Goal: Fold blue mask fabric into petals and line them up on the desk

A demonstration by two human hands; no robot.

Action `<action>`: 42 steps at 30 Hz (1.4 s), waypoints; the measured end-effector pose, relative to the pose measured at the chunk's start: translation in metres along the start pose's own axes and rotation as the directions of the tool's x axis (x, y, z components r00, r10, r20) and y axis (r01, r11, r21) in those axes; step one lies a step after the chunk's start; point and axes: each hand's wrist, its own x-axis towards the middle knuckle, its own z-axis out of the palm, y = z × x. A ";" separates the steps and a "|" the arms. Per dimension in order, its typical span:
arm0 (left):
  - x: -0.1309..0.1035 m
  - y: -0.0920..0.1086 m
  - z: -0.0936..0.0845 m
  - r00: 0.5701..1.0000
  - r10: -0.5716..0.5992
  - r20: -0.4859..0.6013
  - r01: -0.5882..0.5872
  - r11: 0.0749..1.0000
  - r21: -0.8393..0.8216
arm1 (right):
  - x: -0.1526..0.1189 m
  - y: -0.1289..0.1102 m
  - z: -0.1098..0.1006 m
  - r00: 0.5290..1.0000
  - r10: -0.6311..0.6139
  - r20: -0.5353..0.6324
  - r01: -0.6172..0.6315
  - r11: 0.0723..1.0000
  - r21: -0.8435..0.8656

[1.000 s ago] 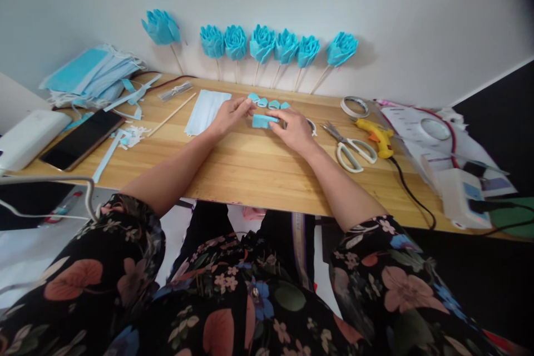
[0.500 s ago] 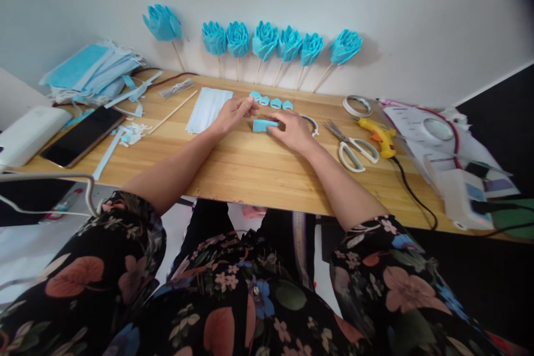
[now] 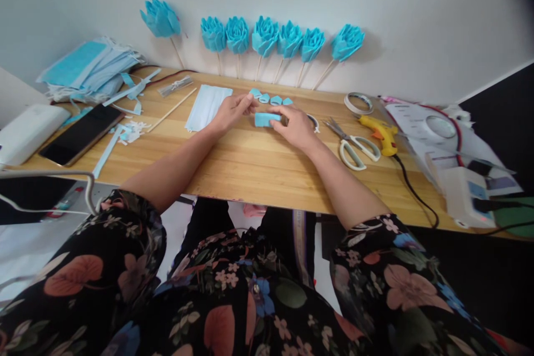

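A small blue strip (image 3: 264, 119) of folded material is gripped between the thumb and fingers of my right hand (image 3: 295, 127). Just left of it is my left hand (image 3: 234, 114), its thumb and fingertips close together; whether anything is between them is too small to make out. Behind my hands lies a row of several small folded blue pieces (image 3: 276, 100). A pale blue mask sheet (image 3: 208, 107) lies flat to the left of my left hand. Partly behind my right hand sits a white ring (image 3: 314, 122).
Several blue flowers (image 3: 265, 36) on sticks lean on the wall. Masks (image 3: 83, 67), a black phone (image 3: 82, 134), scraps (image 3: 131, 132) and a stick (image 3: 172, 110) are left; scissors (image 3: 352, 144), a tape roll (image 3: 359, 103) and a yellow glue gun (image 3: 381, 136) right.
The blue strip in my right hand has turned a little and shows more of its flat face. My left hand has barely moved. The whole view has shifted slightly.
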 end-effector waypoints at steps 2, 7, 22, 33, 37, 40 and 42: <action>0.000 -0.001 0.000 1.000 -0.011 -0.004 0.011 1.000 0.014 | 0.000 0.001 0.001 0.998 0.001 0.067 0.001 1.000 -0.030; -0.001 0.001 0.000 1.000 -0.021 0.000 0.021 0.999 0.026 | -0.001 0.001 0.001 0.997 -0.010 0.077 0.013 0.999 -0.039; -0.001 0.003 0.000 1.000 -0.019 0.016 0.019 1.000 0.009 | 0.000 -0.007 -0.003 0.994 0.018 -0.109 -0.013 0.999 0.045; 0.000 -0.002 0.000 1.000 -0.020 0.012 0.020 1.000 0.018 | 0.000 0.001 0.001 0.996 -0.030 0.087 0.035 0.998 -0.055; -0.003 0.002 0.003 0.996 -0.007 0.094 0.005 1.000 0.021 | 0.000 0.001 0.002 0.997 -0.014 0.073 0.019 0.997 -0.070; -0.005 0.003 0.007 0.988 0.023 0.155 -0.029 0.999 0.037 | -0.001 0.002 0.004 0.999 0.006 0.043 -0.004 0.999 -0.047; -0.005 0.002 0.009 0.984 0.048 0.173 -0.067 0.992 0.103 | -0.002 0.002 0.005 0.999 0.012 0.038 -0.012 1.000 -0.021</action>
